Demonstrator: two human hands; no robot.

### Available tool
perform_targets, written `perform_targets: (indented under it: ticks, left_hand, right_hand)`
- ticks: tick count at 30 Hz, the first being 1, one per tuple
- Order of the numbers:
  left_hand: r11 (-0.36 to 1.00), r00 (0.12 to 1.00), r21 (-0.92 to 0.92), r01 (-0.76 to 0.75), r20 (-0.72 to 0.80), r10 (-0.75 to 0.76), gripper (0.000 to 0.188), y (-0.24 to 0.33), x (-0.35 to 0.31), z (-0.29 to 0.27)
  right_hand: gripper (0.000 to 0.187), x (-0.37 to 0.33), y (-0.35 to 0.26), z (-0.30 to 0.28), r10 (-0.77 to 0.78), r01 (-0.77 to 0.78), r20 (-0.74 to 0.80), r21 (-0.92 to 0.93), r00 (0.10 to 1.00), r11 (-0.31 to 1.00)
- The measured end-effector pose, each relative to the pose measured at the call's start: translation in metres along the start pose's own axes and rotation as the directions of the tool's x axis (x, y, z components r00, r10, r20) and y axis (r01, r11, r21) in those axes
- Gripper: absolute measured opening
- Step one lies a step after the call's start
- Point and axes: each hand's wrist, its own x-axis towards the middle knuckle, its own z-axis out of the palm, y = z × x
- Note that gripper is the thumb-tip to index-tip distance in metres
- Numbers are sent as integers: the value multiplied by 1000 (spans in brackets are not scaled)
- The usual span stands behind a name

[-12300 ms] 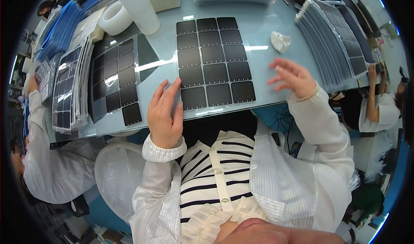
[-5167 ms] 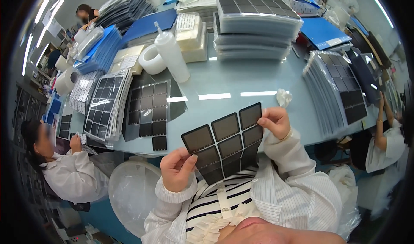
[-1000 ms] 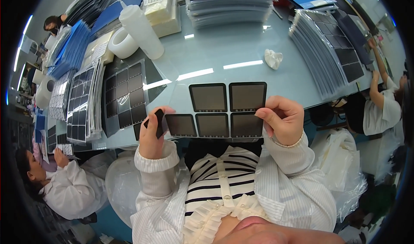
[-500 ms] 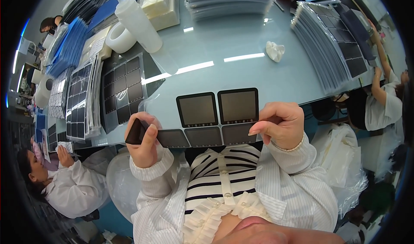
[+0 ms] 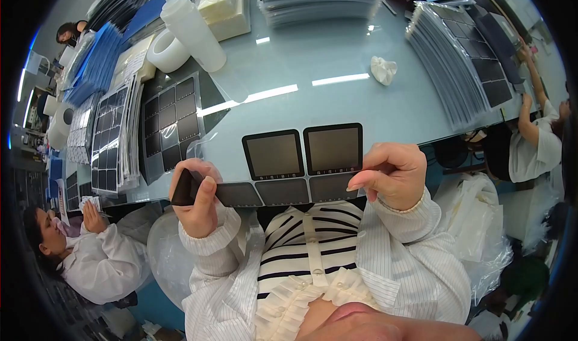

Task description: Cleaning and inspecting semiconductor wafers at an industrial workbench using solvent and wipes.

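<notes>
In front of my chest, at the table's near edge, a sheet of dark square panels in clear film [image 5: 282, 192] stretches between my hands. My left hand [image 5: 197, 211] is closed around its left end, where one dark panel [image 5: 184, 188] tilts up between thumb and fingers. With thumb and forefinger, my right hand [image 5: 394, 175] pinches the right edge. Two black-framed panels, a left one [image 5: 272, 155] and a right one [image 5: 333, 149], show side by side above the lower row. Whether they are joined to it, I cannot tell.
A crumpled white wipe [image 5: 383, 70] lies on the glass-topped table [image 5: 301, 58]. At left stand a squeeze bottle [image 5: 194, 32], a tape roll [image 5: 168, 52] and panel sheets [image 5: 173, 123]. Stacked sheets [image 5: 451, 64] rise at right. A co-worker [image 5: 99, 259] sits at left.
My left hand and the sheet's left end have shifted slightly left, and the left framed panel has moved a little the same way. My right hand keeps its pinch, nearly unmoved.
</notes>
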Motion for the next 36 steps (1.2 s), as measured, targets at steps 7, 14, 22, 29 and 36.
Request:
perform_targets:
  ticks: [7,14,22,29,36]
  left_hand:
    - [1000,1000,2,7,-5,-7,26,1,0,1]
    - [1000,1000,-7,-6,6,6,24,-1,1,1]
    - [999,999,16,31,22,-31,22,1,-2,1]
    - [999,999,45,4,49,-7,18,4,-3,1]
    - [992,1000,124,-12,28,9,18,-1,1,1]
  right_hand:
    - [20,1,-2,5,1,0,-76,11,997,1000]
    - [14,1,3,-2,-24,24,-32,0,999,1000]
    - [17,-2,-1,0,54,-50,-59,61,997,997]
    - [10,-4,5,-6,59,-65,68,98,996,993]
    - [14,0,2,-11,171,-187,147,106,974,977]
